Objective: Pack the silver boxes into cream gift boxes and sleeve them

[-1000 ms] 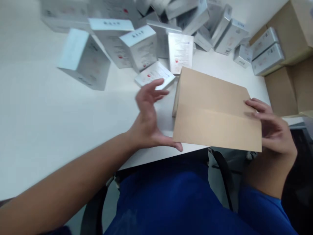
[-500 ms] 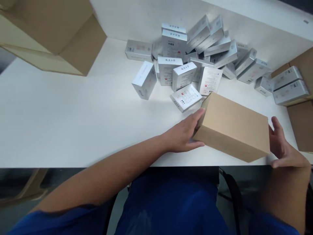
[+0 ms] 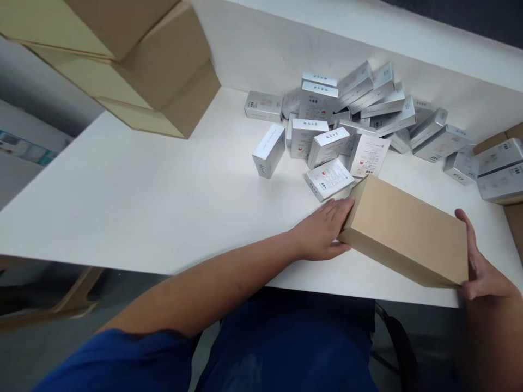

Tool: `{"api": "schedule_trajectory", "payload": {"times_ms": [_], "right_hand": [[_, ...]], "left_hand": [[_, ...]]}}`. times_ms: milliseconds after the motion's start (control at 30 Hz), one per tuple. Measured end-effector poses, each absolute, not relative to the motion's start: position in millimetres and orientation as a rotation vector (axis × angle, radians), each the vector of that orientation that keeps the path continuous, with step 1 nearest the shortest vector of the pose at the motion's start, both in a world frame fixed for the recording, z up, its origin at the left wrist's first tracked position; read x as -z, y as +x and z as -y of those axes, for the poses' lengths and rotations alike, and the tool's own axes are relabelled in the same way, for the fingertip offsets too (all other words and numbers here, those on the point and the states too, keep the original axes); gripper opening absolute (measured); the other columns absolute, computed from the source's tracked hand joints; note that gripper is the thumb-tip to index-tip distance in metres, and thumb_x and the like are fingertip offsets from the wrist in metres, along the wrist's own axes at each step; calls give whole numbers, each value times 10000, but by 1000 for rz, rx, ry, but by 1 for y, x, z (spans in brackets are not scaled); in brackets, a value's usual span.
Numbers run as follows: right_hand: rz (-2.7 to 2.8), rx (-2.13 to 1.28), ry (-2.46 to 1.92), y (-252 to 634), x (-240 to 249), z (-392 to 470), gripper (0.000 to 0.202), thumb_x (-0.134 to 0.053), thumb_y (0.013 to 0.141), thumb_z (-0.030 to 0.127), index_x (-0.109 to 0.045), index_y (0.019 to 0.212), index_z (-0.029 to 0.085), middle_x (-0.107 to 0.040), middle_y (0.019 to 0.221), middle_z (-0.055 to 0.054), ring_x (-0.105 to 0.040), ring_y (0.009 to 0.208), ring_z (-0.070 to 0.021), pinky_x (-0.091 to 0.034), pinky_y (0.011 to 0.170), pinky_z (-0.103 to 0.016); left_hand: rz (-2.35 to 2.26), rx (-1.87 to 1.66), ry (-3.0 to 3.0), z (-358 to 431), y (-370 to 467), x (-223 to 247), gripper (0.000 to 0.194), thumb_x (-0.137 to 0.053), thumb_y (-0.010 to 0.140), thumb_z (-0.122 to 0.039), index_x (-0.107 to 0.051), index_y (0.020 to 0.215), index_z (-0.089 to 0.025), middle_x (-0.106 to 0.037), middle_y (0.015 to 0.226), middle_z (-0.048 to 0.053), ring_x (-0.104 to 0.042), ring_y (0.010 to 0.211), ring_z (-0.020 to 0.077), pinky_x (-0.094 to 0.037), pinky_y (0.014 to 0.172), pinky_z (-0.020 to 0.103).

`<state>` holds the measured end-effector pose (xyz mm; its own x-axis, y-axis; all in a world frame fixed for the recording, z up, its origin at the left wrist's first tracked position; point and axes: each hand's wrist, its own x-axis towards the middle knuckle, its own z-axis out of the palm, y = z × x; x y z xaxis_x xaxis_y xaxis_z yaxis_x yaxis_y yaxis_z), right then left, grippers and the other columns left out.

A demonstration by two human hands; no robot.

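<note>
A brown cardboard box (image 3: 411, 231) lies tilted between my two hands near the front edge of the white table. My left hand (image 3: 324, 228) presses against its left end, fingers on the end face and thumb by the lower edge. At the opposite end my right hand (image 3: 482, 269) grips the box, thumb at the bottom corner and fingers up the side. Just beyond the box, a small silver-white carton (image 3: 330, 178) lies flat and another carton (image 3: 369, 155) leans, both with printed text. The inside of the brown box is hidden.
A pile of several silver cartons (image 3: 382, 106) leans against the back wall of the table (image 3: 143, 201). One carton (image 3: 268, 151) stands apart on the left. Stacked brown boxes (image 3: 175, 71) rise at the far left; more cartons (image 3: 500, 171) sit at the right edge.
My right hand has closed in onto the right end of the brown box, where a gap showed before. My left hand now sits flush on the left end. The view has shifted left.
</note>
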<state>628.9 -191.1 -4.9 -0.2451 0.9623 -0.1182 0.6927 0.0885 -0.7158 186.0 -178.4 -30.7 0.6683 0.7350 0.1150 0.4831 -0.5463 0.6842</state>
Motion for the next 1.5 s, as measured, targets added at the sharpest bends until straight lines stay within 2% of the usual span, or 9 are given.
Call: {"api": "schedule_trajectory", "payload": {"times_ms": [200, 467, 633, 767, 933, 1000, 1133, 1300, 1500], "right_hand": [[1933, -1102, -1537, 625, 14, 196, 1513, -930, 329, 626, -135, 1608, 783, -361, 1764, 200, -437, 1598, -500, -402, 1225, -642], [2000, -1299, -1413, 604, 13, 207, 1607, -912, 314, 456, -56, 1646, 735, -228, 1820, 253, -276, 1695, -404, -389, 1233, -567], [2215, -1426, -1304, 588, 0, 217, 1663, -947, 434, 664, 153, 1680, 610, 5, 1882, 165, -125, 1732, -334, -339, 1272, -496], [2381, -1650, -1210, 559, -11, 219, 1592, -754, 727, 888, 448, 1618, 342, 233, 1868, -66, 121, 1725, -328, -90, 1358, -518], [2406, -1875, -1023, 485, -12, 204, 1617, -783, 768, 833, 532, 1556, 316, 392, 1798, -101, 128, 1728, -383, -149, 1340, -650], [2482, -1859, -896, 448, -10, 197, 1524, -778, 861, 725, 530, 1552, 363, 355, 1814, -87, 25, 1746, -379, -233, 1343, -649], [2751, -1467, -777, 391, -4, 186, 1290, -732, 989, 569, 348, 1681, 429, 256, 1852, -33, 116, 1734, -371, -158, 1385, -671], [2805, -1206, -753, 369, 7, 182, 1201, -729, 1010, 521, 213, 1747, 421, 61, 1882, -46, 1, 1744, -364, -286, 1383, -673], [2798, -887, -503, 363, 14, 183, 1153, -710, 1027, 479, 147, 1783, 324, -127, 1871, -113, -181, 1741, -311, -265, 1420, -614]], "left_hand": [[-970, -416, 2335, 185, 186, 39, 1058, -500, 1042, -588, 4, 1723, 46, -144, 1815, 361, -160, 1743, 403, -120, 1446, 598], [-773, -696, 2314, 196, 168, 40, 1654, -855, 740, -782, 365, 1665, -155, 117, 1827, 339, 125, 1727, 501, -52, 1415, 713], [-714, -898, 2246, 243, 148, 33, 1574, -916, 673, -759, 187, 1706, -317, -152, 1758, 281, -73, 1707, 553, -212, 1359, 787], [-845, -1006, 2172, 294, 128, 42, 1604, -930, 604, -717, 160, 1721, -347, -323, 1624, 219, -202, 1646, 559, -97, 1325, 875], [-1153, -1146, 2137, 347, 87, 43, 1150, -886, 593, -562, -399, 1615, -358, -298, 1644, 182, -283, 1596, 545, -122, 1301, 891], [-1352, -1189, 2094, 366, 66, 41, 983, -868, 601, -508, -510, 1505, -361, -283, 1679, 166, -308, 1583, 530, -277, 1268, 853], [-1912, -1291, 1966, 406, 12, 45, 823, -863, 570, -425, -574, 1338, -355, -414, 1569, 113, -454, 1466, 469, -482, 1148, 696], [-2577, -1436, 1548, 437, -65, 59, 816, -926, 460, -520, -596, 1150, -236, -468, 1299, 95, -411, 1449, 543, -304, 1236, 813], [-2775, -1576, 1112, 397, -120, 54, 1012, -974, 442, -552, -550, 1266, -145, -352, 1431, 125, -303, 1529, 495, -265, 1317, 743]]}}
